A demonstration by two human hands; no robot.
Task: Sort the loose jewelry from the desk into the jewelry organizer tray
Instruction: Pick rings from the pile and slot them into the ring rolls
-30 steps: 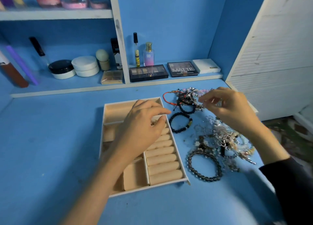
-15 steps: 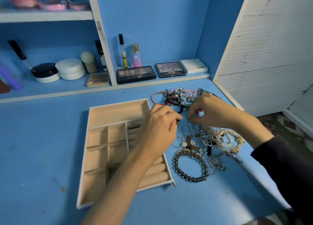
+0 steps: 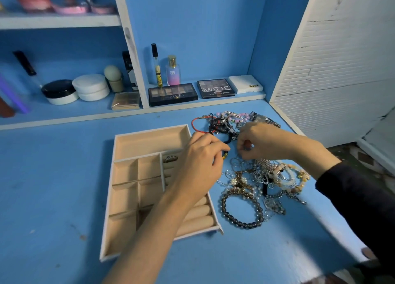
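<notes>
A beige jewelry organizer tray (image 3: pixel 149 142) lies on the blue desk, with one ring (image 3: pixel 171 158) in its top ring roll. My left hand (image 3: pixel 201 164) reaches across the tray's right side, fingers curled on a black bracelet with a gold bead (image 3: pixel 225 155). My right hand (image 3: pixel 265 142) is close beside it, fingertips pinched on a small piece at the edge of the jewelry pile (image 3: pixel 256 181); which piece is hidden. A dark beaded bracelet (image 3: pixel 241 221) lies nearest me, and a red cord bracelet (image 3: pixel 195 125) sits past the tray's far right corner.
A silver watch (image 3: pixel 263 119) and pink beads lie at the far end of the pile. A low shelf behind holds eyeshadow palettes (image 3: pixel 173 93), a perfume bottle (image 3: pixel 173 72) and cream jars (image 3: pixel 90 87). A white slatted panel (image 3: pixel 342 70) stands on the right.
My left hand moved right, off the ring rolls, onto the black bracelet. My right hand came down from the far bracelets to the near pile. The tray's left compartments show now.
</notes>
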